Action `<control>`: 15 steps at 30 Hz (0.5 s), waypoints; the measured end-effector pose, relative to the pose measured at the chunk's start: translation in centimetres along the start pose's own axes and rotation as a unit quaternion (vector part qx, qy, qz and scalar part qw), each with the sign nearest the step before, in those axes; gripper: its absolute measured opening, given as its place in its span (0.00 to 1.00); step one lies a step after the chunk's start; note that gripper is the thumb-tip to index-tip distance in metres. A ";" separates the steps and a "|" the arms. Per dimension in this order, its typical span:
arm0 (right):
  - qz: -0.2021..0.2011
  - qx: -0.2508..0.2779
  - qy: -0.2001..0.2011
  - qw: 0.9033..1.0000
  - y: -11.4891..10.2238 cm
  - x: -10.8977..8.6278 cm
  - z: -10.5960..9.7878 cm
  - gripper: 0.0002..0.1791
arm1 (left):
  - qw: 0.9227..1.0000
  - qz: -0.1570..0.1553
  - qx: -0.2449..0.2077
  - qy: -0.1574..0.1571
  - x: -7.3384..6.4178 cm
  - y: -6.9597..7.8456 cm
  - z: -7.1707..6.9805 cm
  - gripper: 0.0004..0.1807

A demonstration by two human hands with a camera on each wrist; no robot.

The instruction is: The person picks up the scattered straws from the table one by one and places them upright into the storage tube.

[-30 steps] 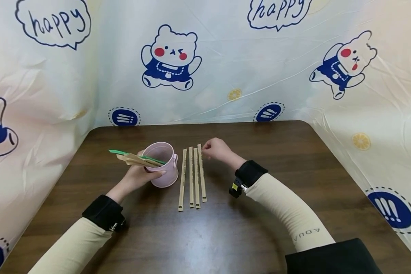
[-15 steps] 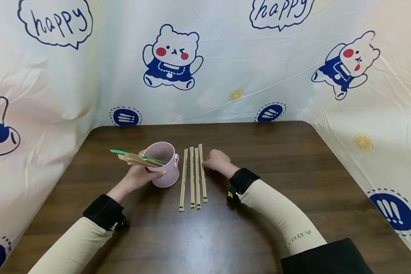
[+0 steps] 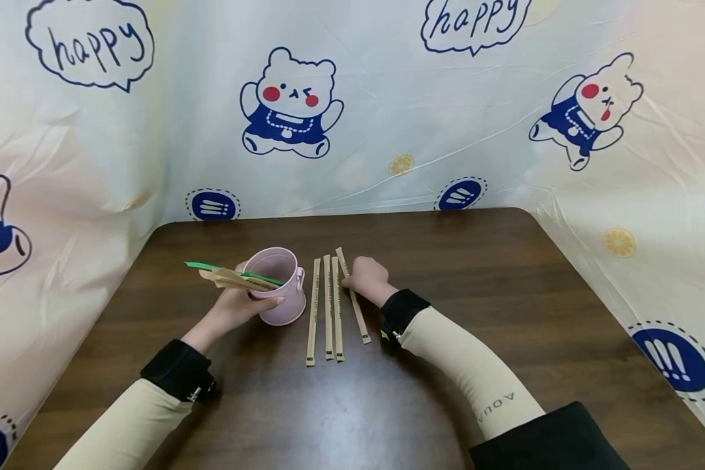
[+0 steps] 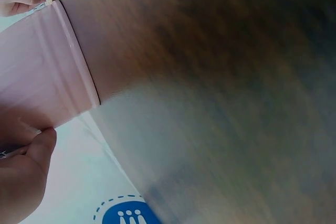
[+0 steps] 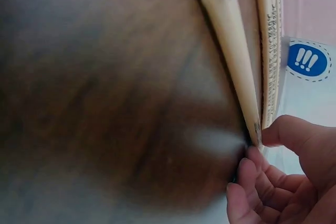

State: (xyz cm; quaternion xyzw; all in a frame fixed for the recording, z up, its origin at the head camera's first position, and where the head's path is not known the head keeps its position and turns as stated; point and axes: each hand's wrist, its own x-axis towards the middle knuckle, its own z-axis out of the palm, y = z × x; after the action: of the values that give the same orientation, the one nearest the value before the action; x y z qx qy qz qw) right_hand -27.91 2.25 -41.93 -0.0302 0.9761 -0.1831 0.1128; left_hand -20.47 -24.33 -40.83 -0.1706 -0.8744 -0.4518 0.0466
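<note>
My left hand [image 3: 232, 314] grips a small pink pail [image 3: 283, 307] from its left side, the thumb across its front; the pail [image 4: 47, 61] and thumb also show in the left wrist view. Thin tan paper-wrapped sticks [image 3: 226, 279] and green strips [image 3: 201, 266] slant out over the pail's left rim. To the pail's right, three paper-wrapped sticks [image 3: 328, 313] lie side by side, running away from me. Right of these, my right hand [image 3: 369, 279] pinches a fourth, slanted stick [image 3: 360, 318] between thumb and fingers, as the right wrist view shows on the stick [image 5: 231, 40].
Everything stands on a brown wooden table [image 3: 476, 274] with rounded far corners. A pale curtain [image 3: 376, 85] printed with bears hangs behind it and along both sides.
My right hand has come toward me and slightly left, onto the rightmost stick. That stick has turned, its near end swinging right, away from the others. The left hand and pail stay put.
</note>
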 end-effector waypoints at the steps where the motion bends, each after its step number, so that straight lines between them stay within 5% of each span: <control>1: 0.000 0.001 0.004 1.000 0.0 0.0 0.1 0.29 | 1.000 0.005 -0.004 0.001 0.0 -0.1 0.0 0.38; 15: 0.016 0.024 0.014 0.999 0.2 0.4 0.3 0.31 | 1.000 -0.022 0.006 -0.011 -0.2 0.1 -0.1 0.38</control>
State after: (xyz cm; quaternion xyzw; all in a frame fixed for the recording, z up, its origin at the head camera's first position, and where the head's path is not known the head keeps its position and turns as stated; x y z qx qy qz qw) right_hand -28.18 2.30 -42.38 -0.0095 0.9733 -0.2051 0.1028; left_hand -20.24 -24.37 -40.71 -0.1562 -0.8812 -0.4453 0.0281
